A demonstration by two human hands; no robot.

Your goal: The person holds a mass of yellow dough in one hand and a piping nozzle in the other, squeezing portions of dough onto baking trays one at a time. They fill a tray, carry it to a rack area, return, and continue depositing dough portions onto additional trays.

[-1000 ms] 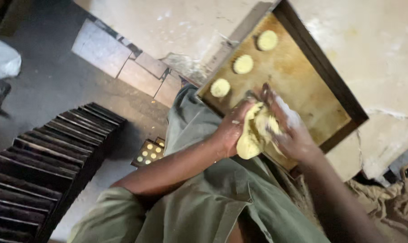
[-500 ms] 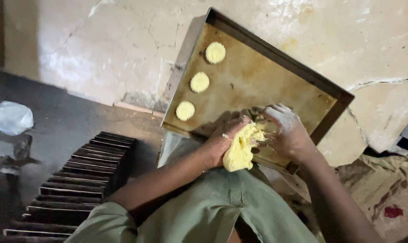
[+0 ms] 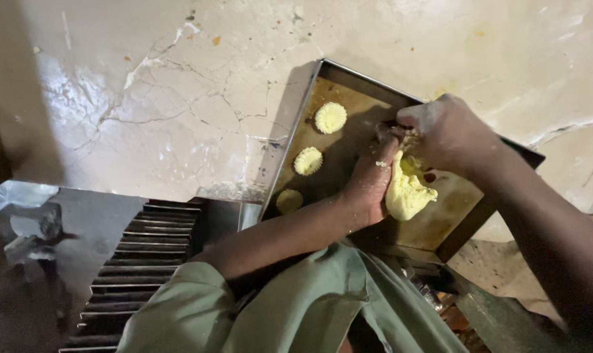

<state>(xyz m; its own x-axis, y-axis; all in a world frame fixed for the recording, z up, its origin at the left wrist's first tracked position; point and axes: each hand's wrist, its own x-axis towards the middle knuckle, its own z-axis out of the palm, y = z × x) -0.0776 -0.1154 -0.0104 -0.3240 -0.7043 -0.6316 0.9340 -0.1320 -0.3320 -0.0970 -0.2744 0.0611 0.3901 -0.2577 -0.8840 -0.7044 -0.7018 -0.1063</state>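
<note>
Head view looks down on one pale, cracked worktop [image 3: 178, 98], the largest thing in sight, with one dark metal baking tray [image 3: 348, 98] lying on it at a slant. Left of the tray and well away from the fingers, one stack of dark ridged trays [image 3: 139, 261] sits lower down, and the person's green garment [image 3: 296, 314] fills the bottom of the frame. Over the near part of the tray both hands work one lump of yellow dough [image 3: 407, 189]. The left hand [image 3: 368, 183] cups it from the left, fingers curled together against its side; the right hand [image 3: 447, 134] grips it from above, fingertips pinched shut on its upper end, so the dough hangs just under those fingers and above the tray floor. Whether the dough touches the tray cannot be told. Three small round shaped dough pieces [image 3: 330, 117] lie in a single row along the tray's left edge, all to the left of the left fingers: the farthest has a ridged top, the middle one [image 3: 308, 161] likewise, and the nearest [image 3: 288, 201] lies in shadow and looks flatter. Judging from this, the work is at an early stage: three pieces are set down, most of the tray is bare, and a good lump of dough remains unshaped.
</note>
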